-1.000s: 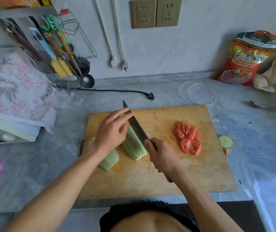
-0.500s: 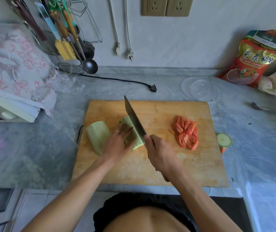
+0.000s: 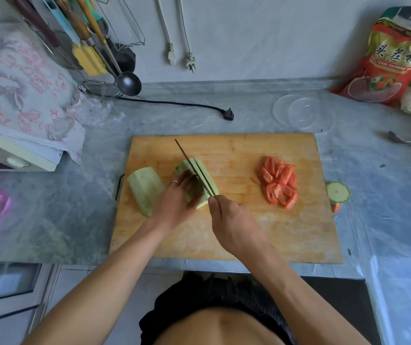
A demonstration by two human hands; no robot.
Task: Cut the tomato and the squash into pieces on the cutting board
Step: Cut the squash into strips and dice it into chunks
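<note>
Bare forearms, thin ring (image 3: pixel 175 181) on a left-hand finger, dark waistband (image 3: pixel 214 292).

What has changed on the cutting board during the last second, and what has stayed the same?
The left hand left the knife spine and now presses the squash half being cut. The right hand brought the blade down into it lengthwise. The other squash half, tomato pieces and cutting board stayed put.
</note>
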